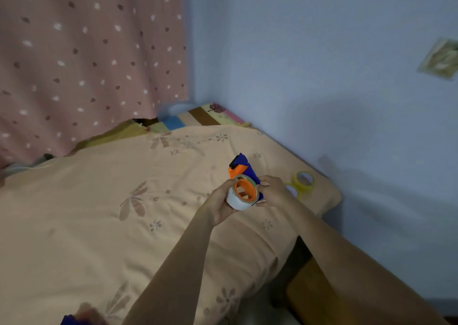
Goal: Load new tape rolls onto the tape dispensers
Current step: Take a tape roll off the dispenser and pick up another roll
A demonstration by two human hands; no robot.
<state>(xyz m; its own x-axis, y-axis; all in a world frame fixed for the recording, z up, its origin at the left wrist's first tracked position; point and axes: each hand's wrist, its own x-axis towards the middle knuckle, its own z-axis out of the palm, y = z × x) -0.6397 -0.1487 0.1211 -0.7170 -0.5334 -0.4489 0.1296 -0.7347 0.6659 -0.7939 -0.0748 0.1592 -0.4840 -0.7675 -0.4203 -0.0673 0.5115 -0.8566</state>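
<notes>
A bed with a peach floral bedspread (124, 225) fills the lower frame, blue wall (322, 64) at two o'clock. Both forearms reach up from six o'clock. One blue-and-orange tape dispenser (241, 168) is held above the bedspread, right of centre. The left hand (219, 204) curls around one tape roll (241, 195) seated on its orange hub; the right hand (273, 190) grips the dispenser's far side. Beyond, at three o'clock, two yellow tape rolls (303, 179) lie at the bed's edge.

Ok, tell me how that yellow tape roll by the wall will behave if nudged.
The yellow tape roll seems to stand on edge, so it would probably roll or topple. The soft quilt should slow it. Its wide hollow core suggests it is light.
</notes>
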